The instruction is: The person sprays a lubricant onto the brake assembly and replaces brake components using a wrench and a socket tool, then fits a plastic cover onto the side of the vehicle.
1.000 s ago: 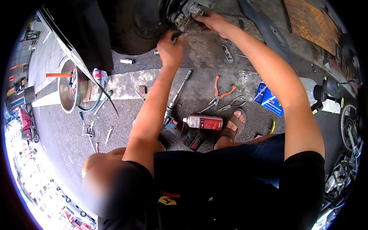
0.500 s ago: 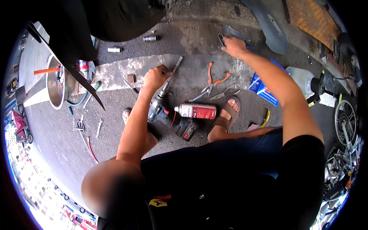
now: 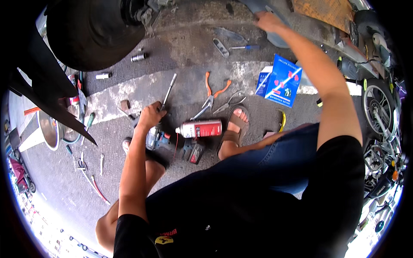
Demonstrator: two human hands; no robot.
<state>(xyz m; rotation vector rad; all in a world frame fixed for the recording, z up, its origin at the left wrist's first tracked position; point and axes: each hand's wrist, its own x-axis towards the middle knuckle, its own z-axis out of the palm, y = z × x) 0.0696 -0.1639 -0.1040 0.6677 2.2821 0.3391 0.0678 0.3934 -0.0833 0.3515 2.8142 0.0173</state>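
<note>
I cannot tell either grip, left hand or right hand. Bumping the drill could roll the can.

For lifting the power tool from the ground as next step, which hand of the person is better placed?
Left, most likely: the left hand is at the front end of the power tool, while the right hand is stretched out away from it, by the grey panel.
</note>
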